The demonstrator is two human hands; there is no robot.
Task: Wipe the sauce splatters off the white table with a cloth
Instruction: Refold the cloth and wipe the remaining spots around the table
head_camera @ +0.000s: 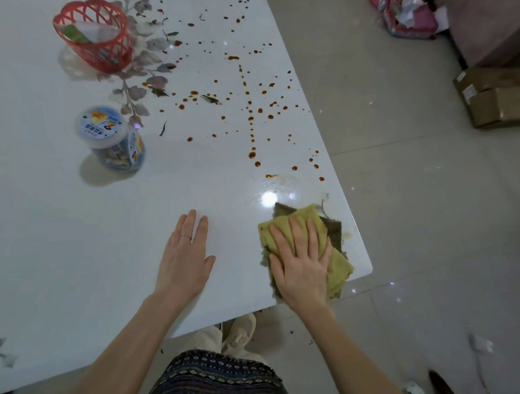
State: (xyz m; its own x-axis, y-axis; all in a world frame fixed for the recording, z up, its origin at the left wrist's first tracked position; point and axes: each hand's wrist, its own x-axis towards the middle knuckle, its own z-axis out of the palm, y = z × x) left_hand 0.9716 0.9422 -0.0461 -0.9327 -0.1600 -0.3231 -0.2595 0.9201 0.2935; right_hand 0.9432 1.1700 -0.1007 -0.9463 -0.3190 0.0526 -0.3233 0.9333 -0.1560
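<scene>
A yellow and grey cloth lies at the near right corner of the white table. My right hand presses flat on the cloth with straight, spread fingers. To its left my left hand rests flat on the bare tabletop, a thin ring on one finger. Red-brown sauce splatters dot the table beyond the cloth, running from the right edge toward the far end. A wet, shiny patch with a faint smear sits just beyond the cloth.
A red plastic basket stands at the far left. A lidded jar stands nearer, left of the splatters. A printed leaf pattern runs between them. Cardboard boxes and a pink bag lie on the tiled floor at right.
</scene>
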